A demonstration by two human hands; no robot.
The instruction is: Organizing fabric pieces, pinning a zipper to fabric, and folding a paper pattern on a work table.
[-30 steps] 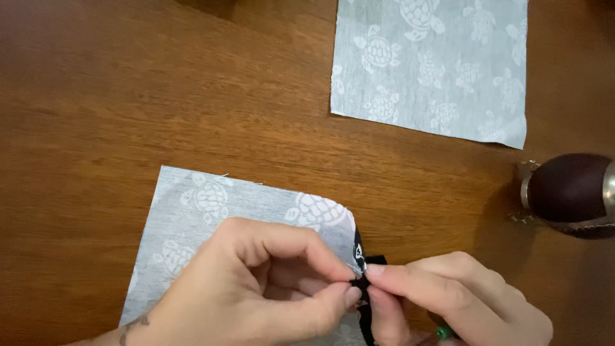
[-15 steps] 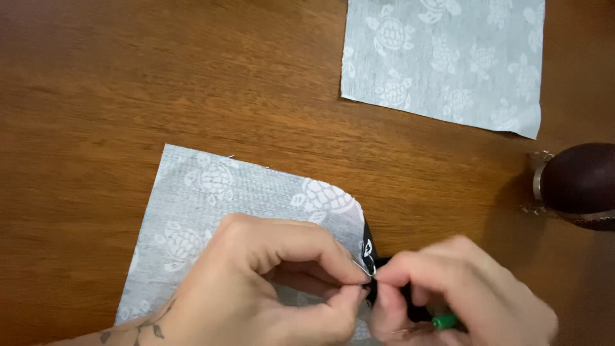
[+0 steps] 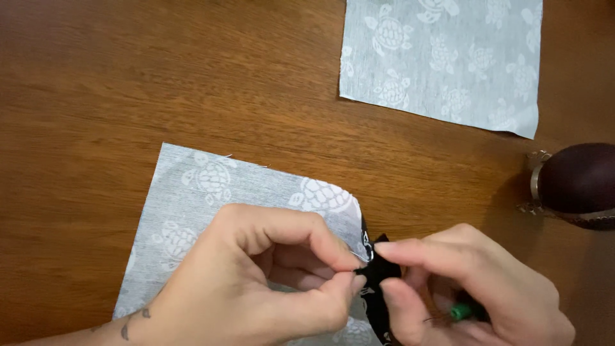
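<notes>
Both hands met at the right edge of the near cloth (image 3: 211,192), a pale grey square printed with white turtles, lying flat on the brown wooden surface (image 3: 128,77). The left hand (image 3: 256,282) was closed in a pinch, thumb and forefinger pressed together on a thin silver pin (image 3: 360,256) at the cloth's rounded corner. The right hand (image 3: 474,288) was closed too, its thumb and forefinger gripping a narrow black strip (image 3: 378,275) with small white marks, held against that same edge; a bit of green (image 3: 460,312) showed tucked under its curled fingers, though I could not tell what it was. A second cloth (image 3: 448,57) of the same print lay well apart at the top of the surface, and a dark maroon rounded thing (image 3: 580,179) in a metal holder sat at the far right. To my eye the step was fixing the strip to the cloth edge, and doing it well would have meant keeping the strip flush with the edge, holding both layers flat so neither slid, and keeping the fingertips behind the point and not in front of it. The pinch looked tight and close to the work, which seemed right for so small a piece.
</notes>
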